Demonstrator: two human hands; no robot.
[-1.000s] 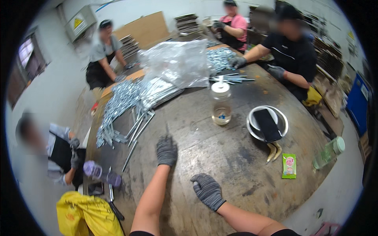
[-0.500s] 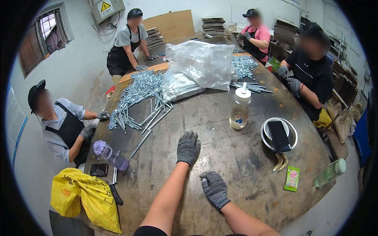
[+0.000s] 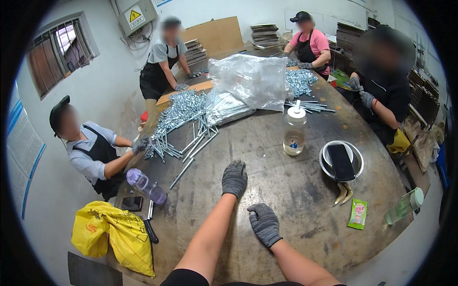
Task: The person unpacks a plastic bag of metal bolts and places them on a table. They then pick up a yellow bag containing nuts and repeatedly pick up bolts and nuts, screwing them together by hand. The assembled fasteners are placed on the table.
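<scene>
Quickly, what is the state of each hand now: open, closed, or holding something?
Left hand: open, flat on the table, holding nothing.
Right hand: open, resting on the table, holding nothing.

Even, bright daylight is filling the room, some of it coming through the barred window [image 3: 64,50] at left. Glare is shining off the clear plastic bag [image 3: 250,81]. Shadows are lying soft. Fisheye distortion is bending the edges, and a black rim is ringing the sharp view.

Dark grey knitted gloves on left grip [image 3: 234,178] and right grip [image 3: 264,224], forearms bare
</scene>
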